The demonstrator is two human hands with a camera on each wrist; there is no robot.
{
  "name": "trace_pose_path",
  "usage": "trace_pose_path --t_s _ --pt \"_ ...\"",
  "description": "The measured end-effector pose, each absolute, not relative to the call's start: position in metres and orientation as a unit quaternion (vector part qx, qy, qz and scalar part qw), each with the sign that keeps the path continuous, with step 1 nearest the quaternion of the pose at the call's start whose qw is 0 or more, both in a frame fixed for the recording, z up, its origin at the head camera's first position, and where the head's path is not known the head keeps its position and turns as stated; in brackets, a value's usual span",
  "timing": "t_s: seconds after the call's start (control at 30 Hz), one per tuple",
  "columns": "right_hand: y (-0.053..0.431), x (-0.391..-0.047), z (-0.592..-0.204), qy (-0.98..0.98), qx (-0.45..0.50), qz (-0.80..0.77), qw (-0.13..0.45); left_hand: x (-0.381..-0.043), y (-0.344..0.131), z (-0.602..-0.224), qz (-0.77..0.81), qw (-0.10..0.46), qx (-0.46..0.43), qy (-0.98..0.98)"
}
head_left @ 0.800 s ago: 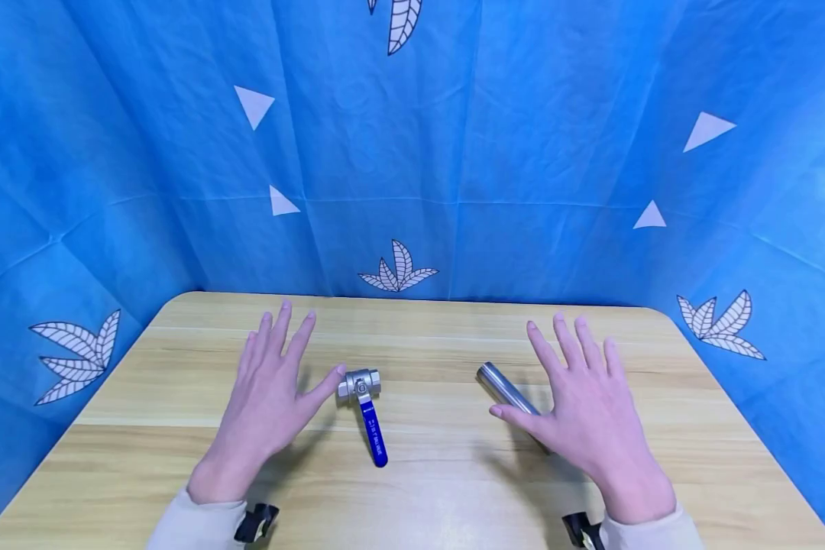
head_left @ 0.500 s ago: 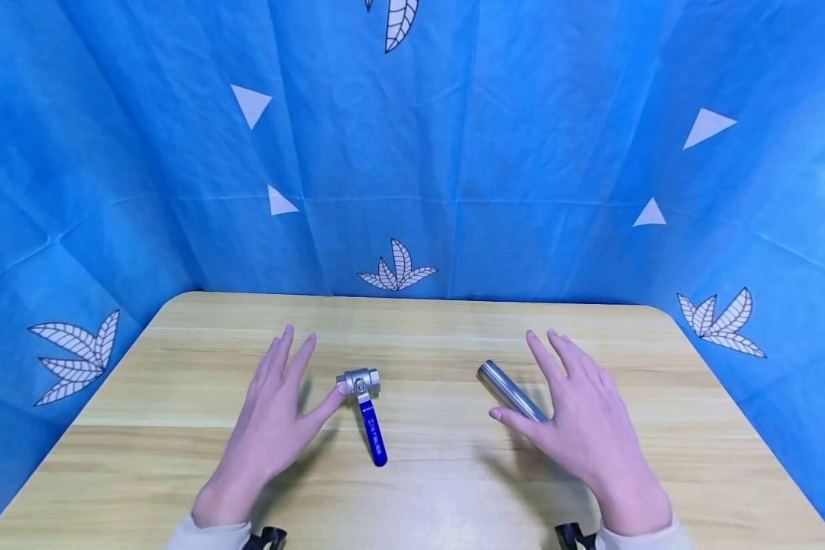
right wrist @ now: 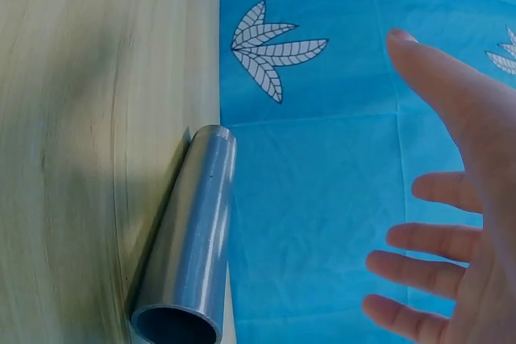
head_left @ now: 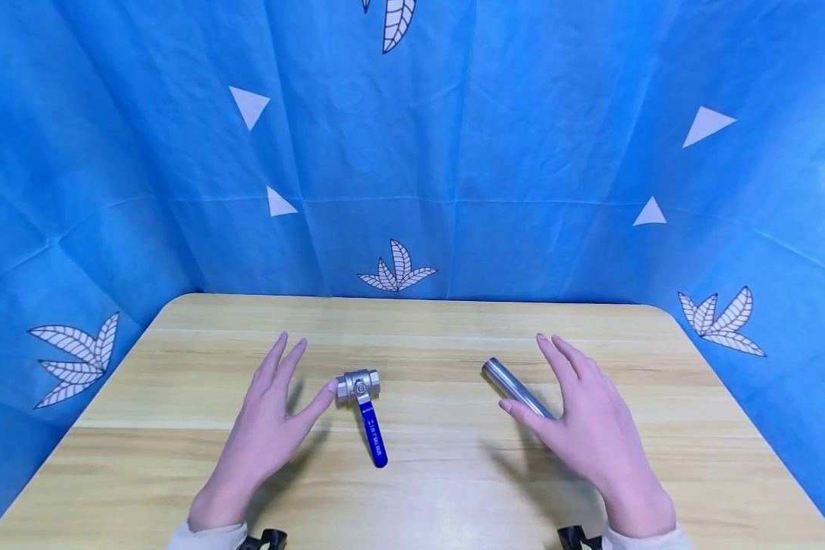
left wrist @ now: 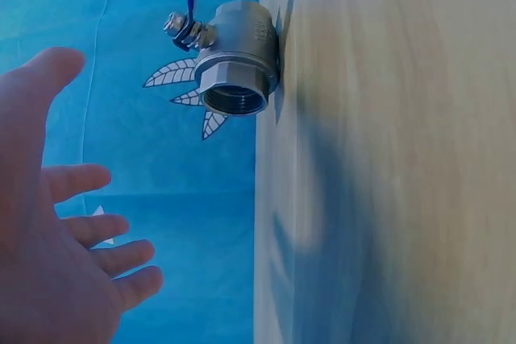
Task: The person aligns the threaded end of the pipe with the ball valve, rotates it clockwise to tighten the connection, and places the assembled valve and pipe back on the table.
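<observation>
A steel ball valve (head_left: 359,384) with a blue lever handle (head_left: 374,434) lies left of the table's middle. My left hand (head_left: 264,428) hovers beside it, fingers spread, the thumb tip overlapping the valve's left end in the head view. In the left wrist view a gap shows between that hand (left wrist: 72,199) and the valve (left wrist: 238,54), whose threaded opening faces the camera. To the right, a metal tube (head_left: 517,387) rests slantwise on the table. Above its near end is my right hand (head_left: 594,431), thumb and fingers apart; the right wrist view shows the tube (right wrist: 189,239) untouched.
The light wooden table (head_left: 426,336) has rounded far corners. A blue curtain (head_left: 412,153) with white leaf and triangle prints hangs behind it and along both sides. Dark camera straps (head_left: 264,539) sit at the wrists.
Both hands have lowered and drawn back slightly toward the person, their fingers bending a little more. The left thumb has shifted slightly left. Valve and tube stay where they lie.
</observation>
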State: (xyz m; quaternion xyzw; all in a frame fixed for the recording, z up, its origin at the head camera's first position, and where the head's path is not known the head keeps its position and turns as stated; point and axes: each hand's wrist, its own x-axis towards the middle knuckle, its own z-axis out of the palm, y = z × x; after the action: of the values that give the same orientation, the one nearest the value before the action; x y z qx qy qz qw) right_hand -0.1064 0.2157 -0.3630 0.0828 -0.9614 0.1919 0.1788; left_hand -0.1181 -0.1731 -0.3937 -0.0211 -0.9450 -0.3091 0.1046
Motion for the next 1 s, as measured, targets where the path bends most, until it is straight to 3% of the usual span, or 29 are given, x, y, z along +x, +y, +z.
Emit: trace_pose_path --t_s 0.27,0.6,0.83,1.0 --pt "0.219 -0.11 -0.368 -0.949 0.076 0.237 0.195 -0.122 -0.174 -0.396 -0.401 0.079 -0.022 -0.912" --pt "0.23 -0.126 -0.398 -0.914 0.003 0.378 0.145 -0.126 -0.173 -0.41 -0.547 -0.059 -0.013 -0.835" --pt "0.238 -0.13 -0.413 -0.887 -0.041 0.452 0.089 -0.13 -0.174 -0.423 -0.639 -0.08 -0.011 -0.765" --pt "0.243 -0.133 -0.421 -0.872 -0.058 0.478 0.083 -0.131 -0.178 -0.431 -0.675 -0.086 0.012 -0.733"
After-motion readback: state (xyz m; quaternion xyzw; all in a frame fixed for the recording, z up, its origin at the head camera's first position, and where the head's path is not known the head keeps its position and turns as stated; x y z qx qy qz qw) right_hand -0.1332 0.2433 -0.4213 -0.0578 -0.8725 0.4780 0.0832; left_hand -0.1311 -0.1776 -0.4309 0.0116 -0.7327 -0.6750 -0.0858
